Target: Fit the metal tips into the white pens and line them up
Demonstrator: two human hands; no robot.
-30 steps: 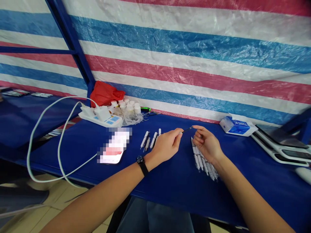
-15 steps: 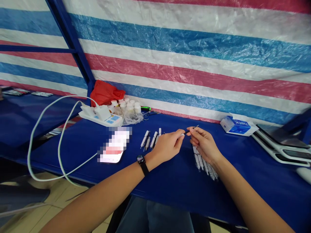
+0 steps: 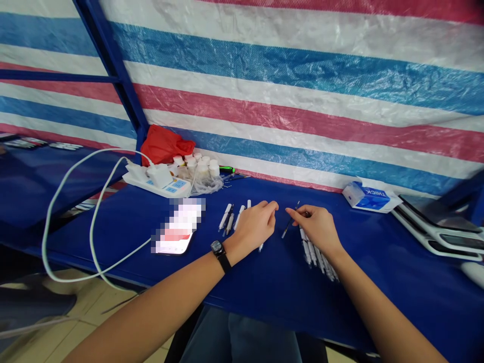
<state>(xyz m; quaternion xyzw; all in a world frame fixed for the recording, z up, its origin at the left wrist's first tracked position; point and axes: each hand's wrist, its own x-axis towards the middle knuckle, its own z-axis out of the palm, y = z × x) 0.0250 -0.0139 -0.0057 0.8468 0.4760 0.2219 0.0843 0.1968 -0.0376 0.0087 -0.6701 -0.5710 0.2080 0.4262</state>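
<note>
My right hand (image 3: 319, 229) pinches a thin dark pen refill (image 3: 286, 229) between thumb and fingers, its pale end slanting down toward the table. My left hand (image 3: 255, 222) is closed just left of it. Below the left palm shows the clear end of a pen barrel (image 3: 260, 247); the rest is hidden by the hand. Several white pens (image 3: 226, 217) lie beyond the left wrist, partly covered by it. Under and beside my right hand lies a row of white pens with clear ends (image 3: 319, 259).
A phone (image 3: 177, 229) on a white cable lies at left. Behind it are a power strip (image 3: 166, 187), a red bag (image 3: 164, 143) and white-capped bottles (image 3: 204, 169). A blue-white tissue pack (image 3: 370, 196) and scales (image 3: 442, 227) stand at right on the blue table (image 3: 264, 302).
My hands have drawn apart slightly. The refill, earlier held end to end between both hands, is now in my right hand alone and tilted downward. My left hand has turned palm-down.
</note>
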